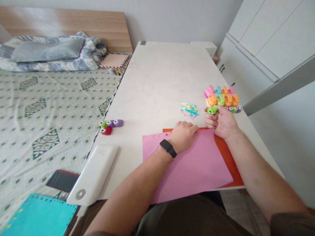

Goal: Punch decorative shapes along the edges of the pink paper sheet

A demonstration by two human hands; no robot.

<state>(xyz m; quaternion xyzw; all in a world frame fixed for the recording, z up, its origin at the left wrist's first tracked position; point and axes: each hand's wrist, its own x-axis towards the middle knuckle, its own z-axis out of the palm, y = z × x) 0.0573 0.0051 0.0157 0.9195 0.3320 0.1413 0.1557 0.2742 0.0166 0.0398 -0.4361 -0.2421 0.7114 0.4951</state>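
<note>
A pink sheet of craft paper [192, 164] lies over an orange-red sheet [232, 167] at the table's front edge. Star and flower-like cut-outs run along the pink sheet's top edge. My left hand [183, 134], with a black watch on its wrist, holds the pink sheet down near that edge, fingers bent together. In my right hand [225, 123] is a small green craft punch [212, 110], gripped by curled fingers just above the sheet's top right corner. Small blue, yellow and pink paper confetti [189, 109] lies in a pile beyond my hands.
Several pastel craft punches [222, 96] stand in rows at the right, with smaller green and purple punches [233, 109] nearer. More small punches [110, 123] sit at the left edge. A white power-bank-like device [94, 173], phone [62, 180] and turquoise sheet [40, 214] are at the left.
</note>
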